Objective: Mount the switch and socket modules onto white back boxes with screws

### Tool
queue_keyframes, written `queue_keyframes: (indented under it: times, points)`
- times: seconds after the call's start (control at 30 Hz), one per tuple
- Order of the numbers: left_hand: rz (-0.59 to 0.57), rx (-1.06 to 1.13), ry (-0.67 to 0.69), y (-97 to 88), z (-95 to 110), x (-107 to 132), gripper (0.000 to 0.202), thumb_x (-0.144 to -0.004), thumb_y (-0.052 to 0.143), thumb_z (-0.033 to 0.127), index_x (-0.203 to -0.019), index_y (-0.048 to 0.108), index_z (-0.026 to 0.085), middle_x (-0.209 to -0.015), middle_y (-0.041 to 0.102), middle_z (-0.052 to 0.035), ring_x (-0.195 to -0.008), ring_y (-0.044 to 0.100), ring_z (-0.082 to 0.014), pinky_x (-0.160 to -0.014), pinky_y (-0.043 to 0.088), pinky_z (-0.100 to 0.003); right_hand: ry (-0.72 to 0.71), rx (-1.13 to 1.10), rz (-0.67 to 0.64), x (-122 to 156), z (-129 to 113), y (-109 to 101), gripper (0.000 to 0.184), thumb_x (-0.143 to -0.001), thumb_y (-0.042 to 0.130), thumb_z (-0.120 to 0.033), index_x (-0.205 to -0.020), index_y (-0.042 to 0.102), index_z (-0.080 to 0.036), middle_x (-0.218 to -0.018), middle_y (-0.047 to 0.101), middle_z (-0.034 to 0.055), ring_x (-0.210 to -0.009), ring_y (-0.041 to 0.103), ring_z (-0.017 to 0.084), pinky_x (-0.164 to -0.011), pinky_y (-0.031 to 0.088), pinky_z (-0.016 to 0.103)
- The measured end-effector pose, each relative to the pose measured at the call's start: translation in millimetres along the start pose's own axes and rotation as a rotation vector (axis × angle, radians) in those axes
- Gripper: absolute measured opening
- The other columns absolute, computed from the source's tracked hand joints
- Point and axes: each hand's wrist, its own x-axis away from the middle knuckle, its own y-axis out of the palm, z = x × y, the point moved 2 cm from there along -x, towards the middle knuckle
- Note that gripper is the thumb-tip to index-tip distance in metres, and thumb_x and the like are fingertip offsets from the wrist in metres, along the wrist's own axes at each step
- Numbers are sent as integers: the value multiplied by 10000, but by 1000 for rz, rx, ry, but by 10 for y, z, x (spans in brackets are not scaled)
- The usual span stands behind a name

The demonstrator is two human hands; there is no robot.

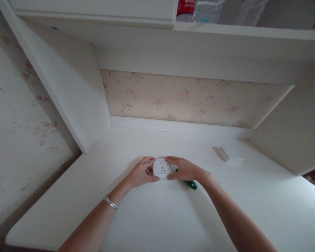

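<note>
A white wall socket (162, 167) with a five-hole face is held between both hands at the middle of the white desktop. My left hand (143, 172) grips its left side, thumb at the lower edge and fingers at the upper corner. On the right side, my right hand (182, 168) grips it in the same way. Under my right hand lies a screwdriver with a green handle (191, 184), partly hidden by the palm. Whether the socket rests on the desktop or is slightly lifted, I cannot tell.
A small white box-like piece (229, 155) lies on the desktop (147, 217) to the right. Tiny white bits are near the front. Side panels rise left and right, and a shelf (241, 33) overhangs, holding a red-labelled bottle (186, 9) and clear plastic.
</note>
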Motion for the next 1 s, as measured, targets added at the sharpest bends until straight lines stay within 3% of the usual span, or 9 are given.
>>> queue_keyframes:
  times: [0.23,0.43,0.6,1.0]
  points:
    - [19,-10,2,-4,28,-7,723,-568,798,280,-1248,554,252,-1301,450,-82,-1024,551,-225,-789,520,-312,-33,6,24,-9,18,-15,780,-642,694,-514,-1314,486,-175,-1362,469,113,-1234,453,251,-1042,331,362]
    - [10,13,-13,-4,53,0,719,-571,796,286,-1247,555,260,-1310,442,-88,-935,579,-199,-734,531,-307,-24,28,11,-24,-7,-28,741,-634,704,-496,-1294,509,-221,-1322,519,86,-1184,503,268,-1004,371,379]
    - [12,2,-13,-2,52,3,699,-579,788,295,-1239,560,255,-1311,452,-79,-919,583,-189,-746,529,-298,6,102,-38,-22,-66,-41,732,-677,673,-483,-1318,477,-187,-1272,558,128,-1088,574,292,-911,443,380]
    - [43,15,-25,17,27,5,764,-567,805,336,-1272,528,240,-1322,434,-102,-796,598,-153,-658,538,-281,-33,129,2,-15,-89,-74,678,-665,675,-490,-1251,537,-179,-1268,564,109,-1162,517,280,-969,399,367]
